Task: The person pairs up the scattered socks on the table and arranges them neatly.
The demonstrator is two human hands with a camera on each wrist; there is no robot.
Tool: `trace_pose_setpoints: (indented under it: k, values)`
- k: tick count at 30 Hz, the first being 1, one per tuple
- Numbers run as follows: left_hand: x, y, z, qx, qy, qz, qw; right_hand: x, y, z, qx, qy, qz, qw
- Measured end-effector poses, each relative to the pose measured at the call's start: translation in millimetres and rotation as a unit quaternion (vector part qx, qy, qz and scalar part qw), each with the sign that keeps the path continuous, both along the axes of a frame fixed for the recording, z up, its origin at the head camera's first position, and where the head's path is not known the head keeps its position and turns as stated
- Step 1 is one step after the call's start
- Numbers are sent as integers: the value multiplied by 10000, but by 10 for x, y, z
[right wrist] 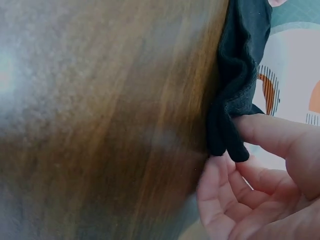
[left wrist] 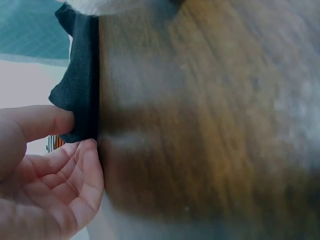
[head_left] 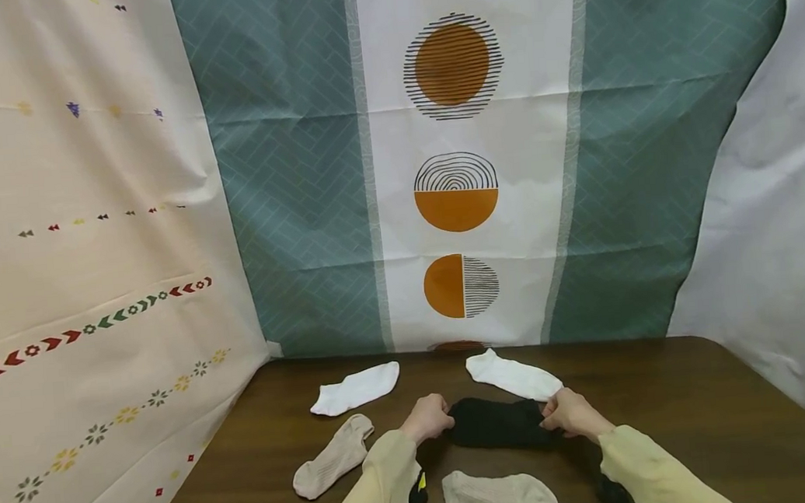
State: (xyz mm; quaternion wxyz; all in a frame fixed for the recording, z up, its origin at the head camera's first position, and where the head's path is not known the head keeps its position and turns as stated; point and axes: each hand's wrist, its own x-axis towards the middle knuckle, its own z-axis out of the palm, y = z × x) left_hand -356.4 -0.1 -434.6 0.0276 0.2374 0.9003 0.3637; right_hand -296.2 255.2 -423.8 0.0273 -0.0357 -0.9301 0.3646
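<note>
A black sock (head_left: pixel 500 424) lies flat across the middle of the dark wooden table (head_left: pixel 701 410). My left hand (head_left: pixel 428 418) pinches its left end between thumb and fingers; the left wrist view shows the black sock (left wrist: pixel 80 80) caught at my fingertips (left wrist: pixel 75 127). My right hand (head_left: pixel 569 413) pinches the right end, where the black sock (right wrist: pixel 237 85) bunches between thumb and fingertips (right wrist: pixel 240 145). Both arms wear pale yellow sleeves (head_left: pixel 383 479).
Two white socks (head_left: pixel 356 389) (head_left: pixel 512 376) lie behind the black one. A beige sock (head_left: pixel 333 457) lies at the left and another beige sock (head_left: pixel 500 498) near the front edge. Patterned cloth hangs behind and at both sides (head_left: pixel 459 162).
</note>
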Motion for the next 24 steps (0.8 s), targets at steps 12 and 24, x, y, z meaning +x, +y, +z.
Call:
trace_pose_setpoints:
  k: [12, 24]
  values:
    - [-33, -86, 111, 186, 114, 31, 9998, -82, -33, 46, 241, 211, 116, 9994]
    - [-87, -234, 227, 39, 340, 437, 9985, -201, -244, 152, 160, 473, 263, 9984]
